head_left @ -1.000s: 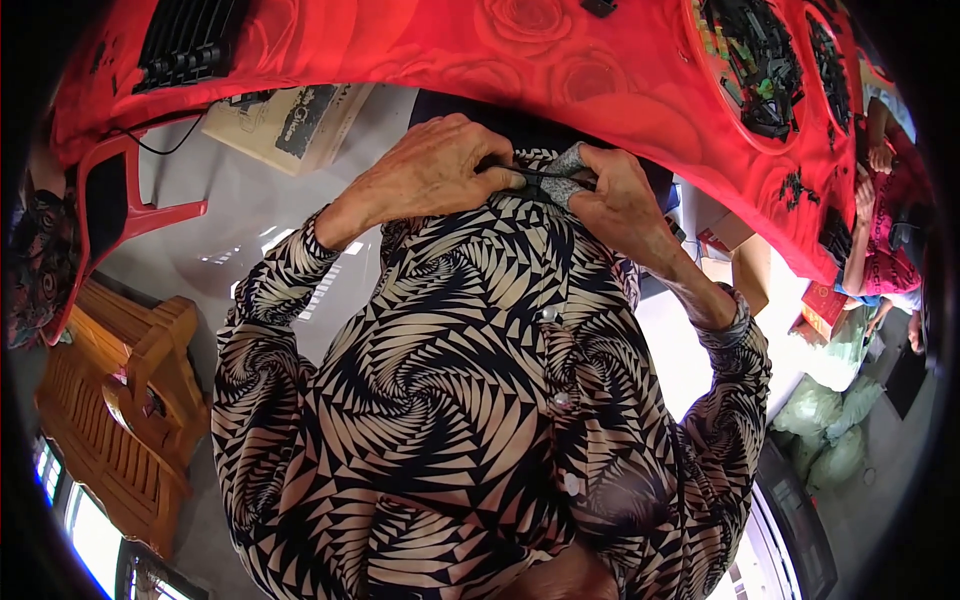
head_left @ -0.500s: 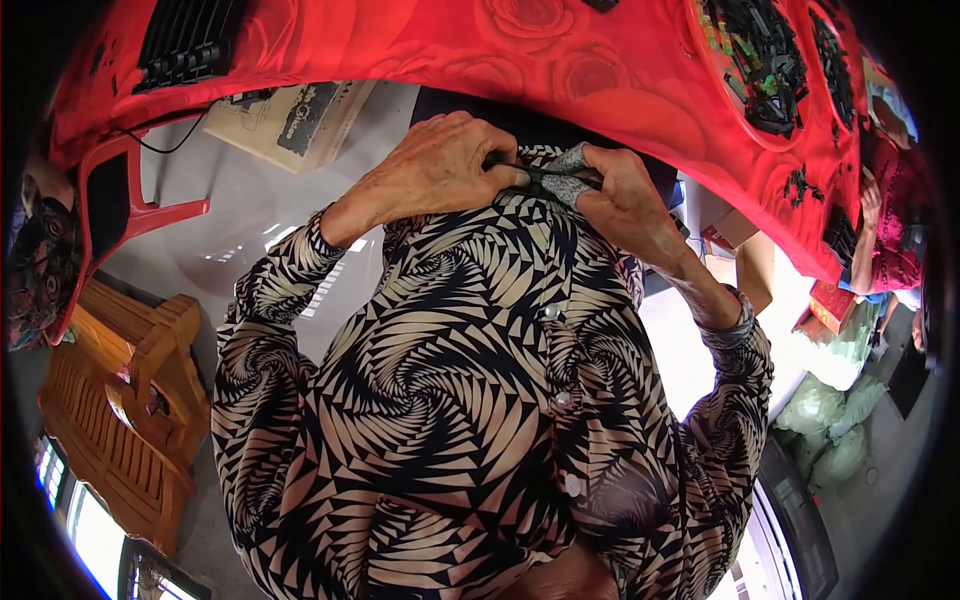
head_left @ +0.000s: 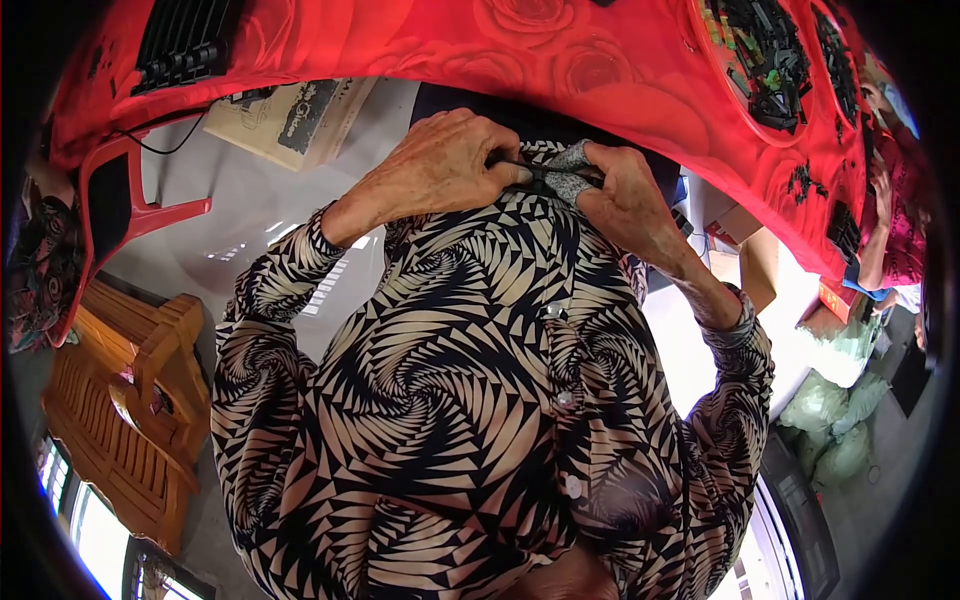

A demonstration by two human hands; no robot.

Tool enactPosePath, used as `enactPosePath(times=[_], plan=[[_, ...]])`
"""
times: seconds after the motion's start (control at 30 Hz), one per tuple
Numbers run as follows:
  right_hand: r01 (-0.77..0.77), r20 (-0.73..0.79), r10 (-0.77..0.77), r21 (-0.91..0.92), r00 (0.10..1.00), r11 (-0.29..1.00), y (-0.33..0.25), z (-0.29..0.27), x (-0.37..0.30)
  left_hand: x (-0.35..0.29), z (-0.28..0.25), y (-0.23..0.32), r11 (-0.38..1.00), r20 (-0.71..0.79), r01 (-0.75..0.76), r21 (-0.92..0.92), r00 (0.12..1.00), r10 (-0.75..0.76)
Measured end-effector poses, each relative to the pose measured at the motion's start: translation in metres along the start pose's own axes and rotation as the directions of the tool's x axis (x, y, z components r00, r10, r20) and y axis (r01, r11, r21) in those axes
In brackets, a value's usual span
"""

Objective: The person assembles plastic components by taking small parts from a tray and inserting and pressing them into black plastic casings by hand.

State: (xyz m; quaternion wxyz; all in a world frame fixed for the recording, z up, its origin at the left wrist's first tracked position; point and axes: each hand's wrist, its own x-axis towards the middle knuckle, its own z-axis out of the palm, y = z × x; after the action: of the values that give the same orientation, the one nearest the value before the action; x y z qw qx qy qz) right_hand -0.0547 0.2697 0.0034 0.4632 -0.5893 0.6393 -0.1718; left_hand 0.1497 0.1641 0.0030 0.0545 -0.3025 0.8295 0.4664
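Observation:
My left hand (head_left: pixel 440 160) is closed, thumb and fingers pinching one end of a small black part (head_left: pixel 542 177). From the other side my right hand (head_left: pixel 620 195), with grey speckled wraps on its thumb and finger, pinches the same part. Both hands meet over my lap, just below the edge of a table (head_left: pixel 450 60) with a red rose-patterned cover. The part is mostly hidden by my fingers, so its kind cannot be made out.
Long black ridged pieces (head_left: pixel 187 45) lie at the table's far left. A round tray (head_left: pixel 712 75) of small dark and coloured parts sits at the right, near loose black bits (head_left: pixel 806 183). Another person (head_left: pixel 895 215) is at the right edge. A red chair (head_left: pixel 130 195) stands left.
My hands stay in nearly the same place, still holding the black part. The other person at the right has shifted an arm slightly.

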Motion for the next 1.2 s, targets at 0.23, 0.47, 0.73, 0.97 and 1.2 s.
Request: enactPosePath(times=[0.23, 0.47, 0.73, 0.97, 1.2], plan=[[0.003, 0.022, -0.004, 0.039, 1.000, 0.999, 0.000, -0.001, 0.000, 0.000, 0.005, -0.005, 1.000, -0.031, -0.031, 0.003, 0.999, 0.031], [0.004, -0.002, -0.004, 0.025, 1.000, 1.000, 0.005, 0.005, 0.000, 0.001, 0.005, -0.003, 1.000, -0.019, -0.014, 0.003, 1.000, 0.014], [0.007, -0.045, -0.008, -0.021, 0.999, 1.000, 0.005, 0.005, 0.001, 0.001, 0.004, 0.001, 0.999, 0.021, 0.049, -0.021, 0.999, -0.049], [0.010, -0.019, -0.009, 0.048, 1.000, 0.999, -0.002, 0.002, 0.001, 0.002, 0.004, 0.001, 0.997, 0.035, 0.072, -0.034, 0.997, -0.071], [-0.021, -0.043, 0.018, -0.078, 0.999, 0.997, -0.006, 0.002, 0.001, 0.001, 0.003, 0.004, 0.996, 0.043, 0.074, -0.051, 0.996, -0.072]])
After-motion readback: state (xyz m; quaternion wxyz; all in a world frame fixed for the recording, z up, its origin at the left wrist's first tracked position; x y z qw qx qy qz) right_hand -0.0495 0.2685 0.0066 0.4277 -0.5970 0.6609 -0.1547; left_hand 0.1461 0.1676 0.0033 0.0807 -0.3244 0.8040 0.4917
